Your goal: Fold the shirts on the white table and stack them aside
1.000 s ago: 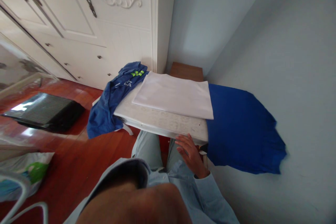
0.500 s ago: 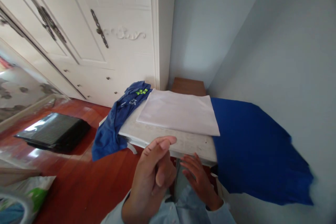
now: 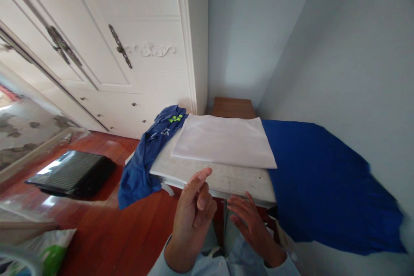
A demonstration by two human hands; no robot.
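Observation:
A folded white cloth (image 3: 224, 141) lies flat on a narrow white table (image 3: 226, 180). My left hand (image 3: 194, 215) is raised in front of the table's near edge, its thumb and index finger pressed together and the other fingers curled; nothing shows in it. Lower and to the right, my right hand (image 3: 250, 226) has its fingers apart near the same edge and holds nothing. A blue garment with green and white marks (image 3: 142, 159) hangs over the table's left end. On the right, a large blue cloth (image 3: 323, 185) touches the white cloth's side.
A white wardrobe (image 3: 155, 82) stands behind on the left, beside a brown wooden surface (image 3: 233, 108). On the red floor (image 3: 110, 233) lies a black item in clear wrapping (image 3: 73, 172). A white and green bag (image 3: 54, 250) is at the lower left. Grey walls enclose the right.
The view has shifted slightly, so the table and cloths appear a little lower. My left hand has drawn back slightly, with its thumb and index finger still together. My right hand remains open.

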